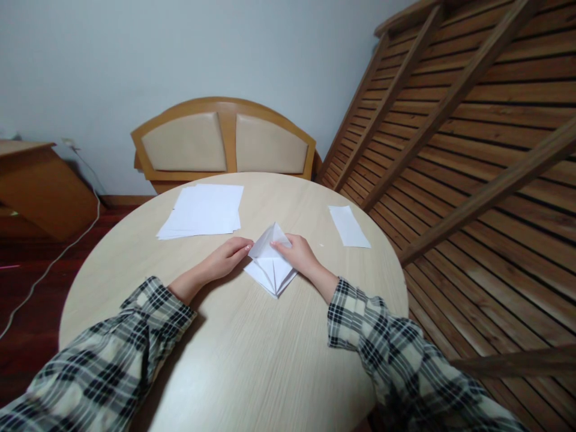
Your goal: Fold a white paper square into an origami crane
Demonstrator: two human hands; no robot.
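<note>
A folded sheet of white paper (275, 271) in a diamond shape lies near the middle of the round table, one point toward me. Creases fan out from its near corner, and a flap stands up at the far side. At the left corner of the flap, my left hand (228, 257) is closed, its thumb and forefinger pinching the paper's edge. My right hand (300, 252) grips the right side, with the thumb lying on top of the flap and the other fingers mostly hidden behind the paper.
On the pale round table (252, 360), a stack of white paper sheets (204, 207) lies at the back left. A white paper strip (349, 226) rests at the right. Beyond stand a padded headboard (186, 144) and a leaning slatted wooden frame (450, 156). A white cable (54, 264) runs down at the left.
</note>
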